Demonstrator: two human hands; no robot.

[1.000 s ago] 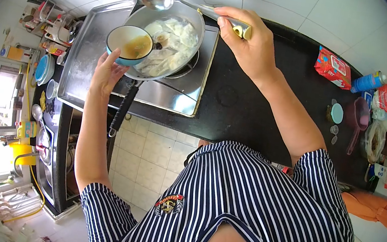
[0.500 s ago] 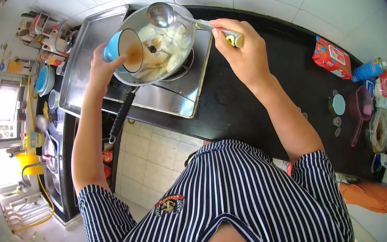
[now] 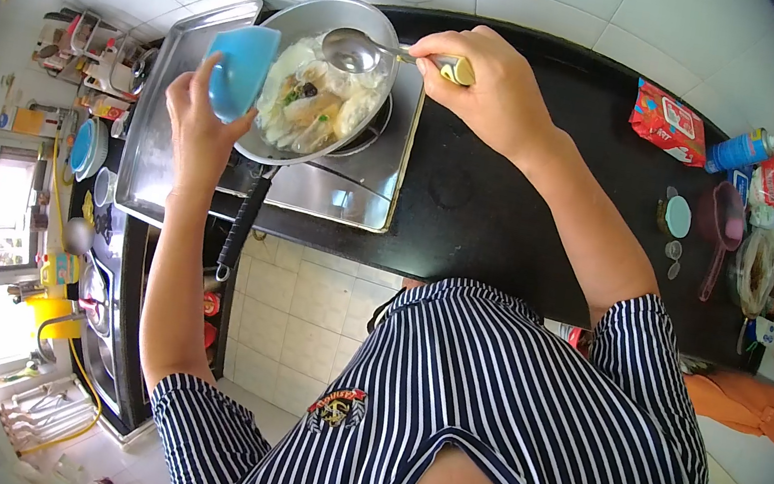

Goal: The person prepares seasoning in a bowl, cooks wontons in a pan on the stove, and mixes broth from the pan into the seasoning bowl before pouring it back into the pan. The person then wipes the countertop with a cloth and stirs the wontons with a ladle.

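Note:
My left hand (image 3: 201, 126) grips a light blue bowl (image 3: 238, 71), tipped on its side over the left rim of a pan; its inside is turned away from me. In the pan (image 3: 381, 30) lie pale, whitish pieces of food (image 3: 312, 109) with a dark bit and some green specks among them. My right hand (image 3: 481, 85) is closed round the handle of a metal ladle (image 3: 349, 52), whose head is low over the food at the pan's far right. The pan's black handle (image 3: 245, 225) points toward me.
The pan stands on a steel gas stove (image 3: 333, 198) set on a black counter (image 3: 502, 220). At right are a red packet (image 3: 667, 122), a blue can (image 3: 740, 151) and a purple dipper (image 3: 717, 223). A tiled wall (image 3: 545, 9) rises behind.
My left hand has tilted the bowl further over, so the brown liquid in it no longer shows. The ladle has dropped lower and slightly right, closer to the food.

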